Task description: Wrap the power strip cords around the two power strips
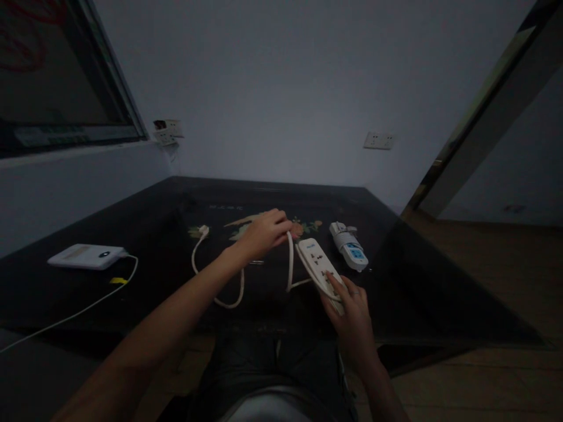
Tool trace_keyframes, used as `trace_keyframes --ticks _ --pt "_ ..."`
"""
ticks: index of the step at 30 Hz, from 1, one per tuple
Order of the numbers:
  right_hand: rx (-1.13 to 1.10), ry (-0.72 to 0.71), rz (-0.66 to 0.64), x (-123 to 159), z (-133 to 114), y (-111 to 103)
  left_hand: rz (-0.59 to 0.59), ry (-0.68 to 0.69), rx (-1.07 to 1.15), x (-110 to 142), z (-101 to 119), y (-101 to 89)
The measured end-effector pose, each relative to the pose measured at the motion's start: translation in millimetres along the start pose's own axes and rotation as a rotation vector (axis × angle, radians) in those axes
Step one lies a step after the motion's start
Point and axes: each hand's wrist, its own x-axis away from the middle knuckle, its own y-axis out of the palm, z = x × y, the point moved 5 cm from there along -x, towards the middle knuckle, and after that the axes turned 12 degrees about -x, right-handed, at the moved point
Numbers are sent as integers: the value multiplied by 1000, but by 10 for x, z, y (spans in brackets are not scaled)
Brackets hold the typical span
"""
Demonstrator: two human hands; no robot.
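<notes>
Power strip [324, 268] and cord [291, 261] at the black table [153, 220]
I see the left hand [265, 230] pinching the cord, the right hand [354, 308] gripping the power strip

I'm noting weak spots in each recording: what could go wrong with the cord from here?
The cord bends slackly between the left hand and the strip in the right hand, so it could slip loose or kink. Its loop on the table runs near the left forearm, where it might snag. The plug lies free, so a pull could drag it.
</notes>
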Motion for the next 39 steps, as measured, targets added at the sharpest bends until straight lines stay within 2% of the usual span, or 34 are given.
trace_keyframes --ticks 3,7,13,20,24,27,30,32,34,37,39 --pt "-54 -6 74 -36 7 -122 59 -70 0 89 -126 -31" --pt "-140 14 153 -135 -22 -344 131 -134 82 174 -145 20" --pt "-270 -7 189 -418 -231 -819 40 -206 99 119 -103 122" --pt "-270 6 278 -741 -521 -1426 5 -33 -81 -61 -43 196" --pt "-282 -30 303 -820 -696 -1608 -68 -13 -142 -255 -75 219" --pt "-303 -78 263 -835 -800 -1599 -221 44 -32 -267 3 342" --pt "-308 -129 154 -820 -890 -1476 -393 101 215 -130 143 483" --pt "-299 -171 90 -795 -949 -1368 -474 120 421 -21 233 500" --pt "-278 -218 55 -767 -1004 -1252 -450 71 645 42 293 399" --pt "-252 -301 47 -728 -1077 -1045 -289 -139 1052 68 380 105" --pt "-228 -340 63 -701 -1111 -868 -224 -209 1357 79 543 -93"
